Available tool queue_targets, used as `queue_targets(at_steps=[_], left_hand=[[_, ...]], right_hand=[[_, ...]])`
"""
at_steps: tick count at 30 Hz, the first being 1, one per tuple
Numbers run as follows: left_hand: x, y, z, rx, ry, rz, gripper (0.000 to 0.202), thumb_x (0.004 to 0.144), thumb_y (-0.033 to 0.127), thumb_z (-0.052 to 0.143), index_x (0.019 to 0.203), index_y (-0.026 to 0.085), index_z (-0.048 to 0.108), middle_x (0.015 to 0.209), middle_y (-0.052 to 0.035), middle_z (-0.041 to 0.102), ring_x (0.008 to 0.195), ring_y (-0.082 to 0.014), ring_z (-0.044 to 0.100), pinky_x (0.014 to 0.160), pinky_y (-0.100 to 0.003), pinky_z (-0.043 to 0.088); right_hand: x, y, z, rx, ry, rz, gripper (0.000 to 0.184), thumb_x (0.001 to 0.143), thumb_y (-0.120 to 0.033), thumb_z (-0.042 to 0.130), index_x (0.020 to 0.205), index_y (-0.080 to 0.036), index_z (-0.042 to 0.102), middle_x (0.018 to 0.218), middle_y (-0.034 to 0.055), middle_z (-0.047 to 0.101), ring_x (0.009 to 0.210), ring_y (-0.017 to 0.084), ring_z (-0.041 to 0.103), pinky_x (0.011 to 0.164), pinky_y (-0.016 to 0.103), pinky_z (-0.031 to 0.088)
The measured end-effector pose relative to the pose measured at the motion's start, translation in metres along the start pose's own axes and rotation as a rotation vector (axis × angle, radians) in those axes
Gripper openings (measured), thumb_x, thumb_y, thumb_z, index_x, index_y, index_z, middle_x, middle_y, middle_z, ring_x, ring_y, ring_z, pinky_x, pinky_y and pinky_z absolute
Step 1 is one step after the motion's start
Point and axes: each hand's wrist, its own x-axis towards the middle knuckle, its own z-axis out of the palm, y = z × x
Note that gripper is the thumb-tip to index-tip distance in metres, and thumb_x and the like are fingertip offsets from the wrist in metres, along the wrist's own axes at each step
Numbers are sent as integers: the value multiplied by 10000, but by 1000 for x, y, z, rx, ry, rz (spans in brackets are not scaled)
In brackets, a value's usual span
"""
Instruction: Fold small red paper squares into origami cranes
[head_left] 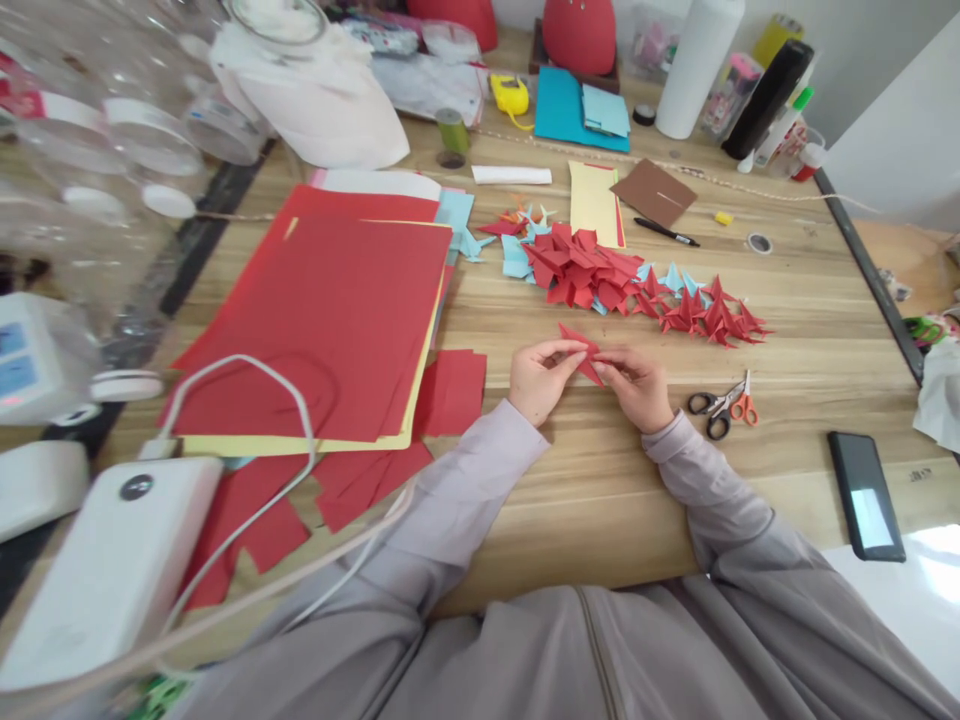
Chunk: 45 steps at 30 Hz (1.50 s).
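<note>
A small piece of folded red paper, pointed at both ends, is held above the wooden table between my two hands. My left hand pinches it from the left with thumb and forefinger. From the right, the thumb and fingers of my right hand grip its other side. Just beyond the hands lies a heap of folded red paper pieces. To its right sit several red paper cranes, with light blue ones among them.
Red paper sheets are stacked on the left, with cut red pieces beside them. Two pairs of scissors lie right of my hands, and a phone farther right. A white power bank with a cable occupies the near left.
</note>
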Motion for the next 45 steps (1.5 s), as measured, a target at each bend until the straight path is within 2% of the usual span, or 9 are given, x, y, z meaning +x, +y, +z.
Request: queue_targets(at_steps=[5, 11, 15, 19, 22, 27, 33, 38, 45], left_hand=[[-2, 8, 0, 34, -84, -18, 172, 667, 281, 727, 785, 157, 741, 760, -52, 723, 637, -125, 598, 642, -260, 484], [-1, 7, -1, 44, -80, -43, 147, 669, 264, 719, 765, 155, 742, 683, -34, 702, 576, -109, 565, 578, -239, 459], [-2, 6, -2, 43, -89, -38, 129, 659, 258, 726, 739, 157, 739, 683, -37, 702, 581, -113, 573, 577, -242, 467], [-4, 8, -2, 56, -96, -29, 135, 653, 277, 730, 721, 160, 733, 657, -33, 695, 559, -109, 562, 552, -239, 464], [-4, 10, -2, 39, -120, -59, 169, 638, 299, 746, 730, 158, 730, 672, -35, 702, 556, -109, 566, 551, -240, 472], [-5, 10, 2, -13, -134, -99, 188, 579, 254, 782, 730, 158, 726, 704, -41, 713, 601, -124, 599, 597, -258, 506], [-7, 8, 4, -1, -123, -93, 122, 624, 219, 744, 729, 161, 718, 713, -41, 714, 613, -131, 611, 598, -260, 514], [-7, 9, 3, -40, -115, -88, 105, 630, 201, 732, 725, 162, 710, 720, -40, 714, 640, -138, 626, 629, -266, 528], [-6, 11, 2, -12, -117, -93, 120, 633, 196, 726, 745, 157, 709, 704, -31, 692, 600, -116, 580, 586, -245, 497]], right_hand=[[0, -3, 1, 8, 94, 73, 208, 794, -390, 654, 773, -184, 681, 747, 41, 704, 682, 159, 640, 662, 302, 520], [-1, -4, 3, -8, 49, 72, 222, 804, -415, 637, 820, -194, 640, 740, 30, 690, 646, 142, 619, 637, 290, 513], [-2, -2, 6, 119, 49, 164, 235, 810, -435, 631, 821, -209, 571, 687, 0, 655, 636, 139, 630, 632, 287, 529], [0, -5, 8, 271, 86, 234, 303, 758, -444, 685, 818, -228, 481, 674, -38, 623, 622, 130, 646, 589, 264, 536], [1, -8, 8, 300, 88, 264, 333, 744, -459, 691, 811, -230, 458, 649, -52, 619, 593, 118, 636, 571, 251, 529], [0, -9, 5, 268, 104, 263, 326, 753, -454, 685, 809, -227, 458, 615, -53, 620, 556, 101, 599, 566, 240, 512], [-4, -10, 3, 268, 108, 309, 326, 741, -451, 701, 802, -223, 476, 646, -39, 626, 572, 106, 608, 562, 239, 513], [-3, -12, 0, 267, 69, 323, 273, 759, -428, 691, 846, -205, 560, 678, -14, 651, 612, 110, 613, 589, 241, 508], [-1, -13, -1, 113, -16, 295, 293, 781, -428, 665, 673, -173, 572, 541, -35, 534, 486, 75, 441, 468, 213, 357]])
